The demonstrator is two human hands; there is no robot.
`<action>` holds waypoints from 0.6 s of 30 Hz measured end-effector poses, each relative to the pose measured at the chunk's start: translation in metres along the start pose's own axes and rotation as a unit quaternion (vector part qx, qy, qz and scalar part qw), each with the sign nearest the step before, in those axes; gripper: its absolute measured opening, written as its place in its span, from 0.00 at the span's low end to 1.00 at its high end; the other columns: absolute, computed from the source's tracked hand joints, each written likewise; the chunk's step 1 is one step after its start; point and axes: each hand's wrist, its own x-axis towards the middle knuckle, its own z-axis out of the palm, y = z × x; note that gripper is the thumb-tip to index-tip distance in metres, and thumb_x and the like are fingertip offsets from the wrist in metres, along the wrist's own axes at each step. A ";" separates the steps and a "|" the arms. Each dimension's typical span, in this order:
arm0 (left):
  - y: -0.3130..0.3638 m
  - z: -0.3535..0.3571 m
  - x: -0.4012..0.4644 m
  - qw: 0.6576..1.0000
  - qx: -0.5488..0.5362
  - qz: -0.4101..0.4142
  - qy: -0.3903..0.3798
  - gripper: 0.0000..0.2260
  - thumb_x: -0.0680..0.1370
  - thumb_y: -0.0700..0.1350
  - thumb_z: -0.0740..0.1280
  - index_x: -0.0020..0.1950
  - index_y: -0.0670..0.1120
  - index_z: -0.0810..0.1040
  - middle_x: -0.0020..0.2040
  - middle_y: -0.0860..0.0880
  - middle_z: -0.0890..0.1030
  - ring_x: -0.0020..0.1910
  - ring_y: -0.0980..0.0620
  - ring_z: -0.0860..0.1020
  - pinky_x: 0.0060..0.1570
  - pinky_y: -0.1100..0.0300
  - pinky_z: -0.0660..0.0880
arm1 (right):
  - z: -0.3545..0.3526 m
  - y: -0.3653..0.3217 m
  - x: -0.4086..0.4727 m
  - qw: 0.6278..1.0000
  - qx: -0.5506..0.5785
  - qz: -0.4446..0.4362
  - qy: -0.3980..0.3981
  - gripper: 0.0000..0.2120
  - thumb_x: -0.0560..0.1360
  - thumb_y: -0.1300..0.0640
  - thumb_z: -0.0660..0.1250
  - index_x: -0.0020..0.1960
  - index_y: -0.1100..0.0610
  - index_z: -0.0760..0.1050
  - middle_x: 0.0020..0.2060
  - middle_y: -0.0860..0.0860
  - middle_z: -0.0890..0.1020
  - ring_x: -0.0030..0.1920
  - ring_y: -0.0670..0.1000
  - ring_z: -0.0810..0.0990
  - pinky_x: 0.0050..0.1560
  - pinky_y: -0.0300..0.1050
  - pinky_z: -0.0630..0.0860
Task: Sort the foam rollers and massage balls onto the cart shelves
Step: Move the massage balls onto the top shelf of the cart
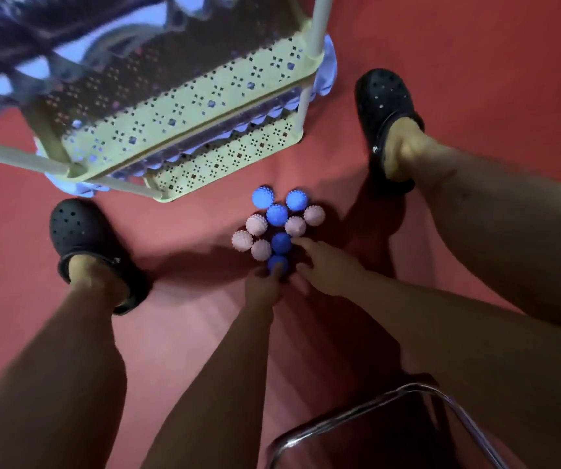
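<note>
**Both hands down at the near edge of the ball cluster**

Nearest the camera, a chrome chair frame curves across the lower right. Beyond it both forearms reach down to the red floor. The left hand has its fingers on the nearest blue spiky ball; whether they curl round it or only touch it I cannot tell. The right hand lies just beside it, fingers extended, its fingertip touching the next blue ball.

The rest of the cluster, pink spiky balls and more blue ones, runs straight away from the fingers toward the cart. The left hand looks closer to a grasp. No foam rollers can be made out. Black clogs stand on either side.
</note>
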 end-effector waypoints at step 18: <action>-0.015 -0.023 0.002 0.988 -0.123 -0.087 -0.023 0.10 0.78 0.44 0.73 0.55 0.40 0.81 0.47 0.42 0.82 0.40 0.45 0.77 0.42 0.56 0.75 | 0.016 -0.018 0.054 0.994 -0.107 0.027 0.010 0.27 0.80 0.44 0.63 0.77 0.41 0.59 0.70 0.52 0.75 0.65 0.60 0.77 0.60 0.55 0.73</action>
